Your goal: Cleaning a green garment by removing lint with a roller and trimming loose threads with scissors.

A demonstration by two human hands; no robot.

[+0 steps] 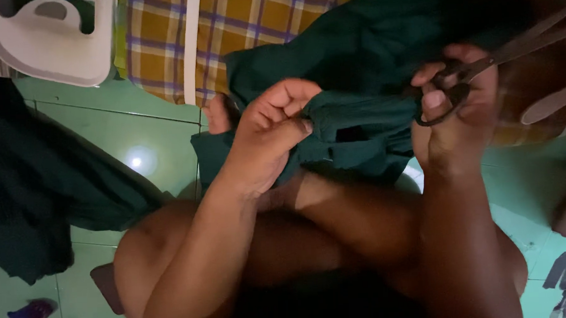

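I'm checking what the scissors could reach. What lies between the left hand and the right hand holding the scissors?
In the head view, only bunched dark green fabric spans between the left hand and the right hand gripping the scissors.

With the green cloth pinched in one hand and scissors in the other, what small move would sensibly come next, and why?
Probably bring the scissors down toward the fold of dark green cloth beside the left hand. The left hand pinches the cloth up, while the right hand holds the scissors with blades pointing away to the upper right, clear of the cloth.
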